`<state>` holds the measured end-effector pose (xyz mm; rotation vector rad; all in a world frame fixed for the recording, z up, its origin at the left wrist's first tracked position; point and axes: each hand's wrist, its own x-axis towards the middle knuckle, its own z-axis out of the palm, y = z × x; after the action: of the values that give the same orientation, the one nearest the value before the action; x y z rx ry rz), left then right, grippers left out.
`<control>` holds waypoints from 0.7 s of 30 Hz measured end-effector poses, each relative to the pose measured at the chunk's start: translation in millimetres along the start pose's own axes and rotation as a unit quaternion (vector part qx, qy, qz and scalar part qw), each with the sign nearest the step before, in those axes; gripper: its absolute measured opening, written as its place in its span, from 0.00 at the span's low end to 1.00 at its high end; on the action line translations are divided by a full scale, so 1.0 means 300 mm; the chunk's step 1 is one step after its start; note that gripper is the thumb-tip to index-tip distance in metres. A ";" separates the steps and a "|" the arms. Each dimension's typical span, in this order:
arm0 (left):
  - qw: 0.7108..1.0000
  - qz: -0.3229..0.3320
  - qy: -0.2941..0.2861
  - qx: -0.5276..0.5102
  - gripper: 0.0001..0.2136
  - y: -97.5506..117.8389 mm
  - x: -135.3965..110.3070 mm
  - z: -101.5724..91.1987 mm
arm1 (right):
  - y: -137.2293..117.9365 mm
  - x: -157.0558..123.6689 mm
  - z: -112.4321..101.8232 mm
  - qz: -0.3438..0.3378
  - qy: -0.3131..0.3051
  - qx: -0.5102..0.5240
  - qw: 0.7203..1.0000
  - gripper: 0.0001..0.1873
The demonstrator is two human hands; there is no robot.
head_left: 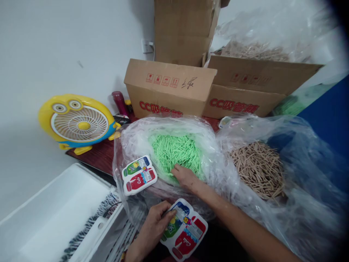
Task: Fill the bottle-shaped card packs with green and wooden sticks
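My left hand (155,225) grips the edge of a bottle-shaped printed packet (188,233) marked with a green drink and a red Cola, thumb on its front. A second packet (140,175) of the same print lies on the clear plastic at the left, apart from both hands. My right hand (187,178) reaches across to the near edge of a heap of thin green candy sticks (177,151). Its fingers are bent together on the sticks, and the fingertips are partly hidden. The heap lies in an open clear plastic bag (212,145).
Brown sticks (257,169) fill another open bag at the right. Behind stand cardboard boxes (169,83) with red print. A yellow fan (81,120) stands at the table's left edge (95,160). A white bin (54,203) with filled stick-like packets is at lower left.
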<state>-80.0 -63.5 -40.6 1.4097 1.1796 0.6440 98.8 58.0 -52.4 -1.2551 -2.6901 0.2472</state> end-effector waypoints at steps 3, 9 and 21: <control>1.000 -0.004 0.004 -0.001 0.16 -0.003 0.001 0.001 | 0.025 -0.010 0.000 0.077 0.114 0.184 0.973 0.09; 1.000 -0.007 0.001 -0.010 0.15 -0.012 0.008 0.015 | 0.032 -0.088 0.018 0.220 0.185 0.493 0.821 0.12; 0.995 -0.025 0.023 -0.091 0.16 0.019 0.048 -0.020 | -0.007 -0.084 -0.058 0.246 0.297 0.767 0.512 0.15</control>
<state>-78.6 -47.2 -37.2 1.2139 1.1584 0.7341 116.9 38.6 -37.0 -0.9203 -0.6238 1.4504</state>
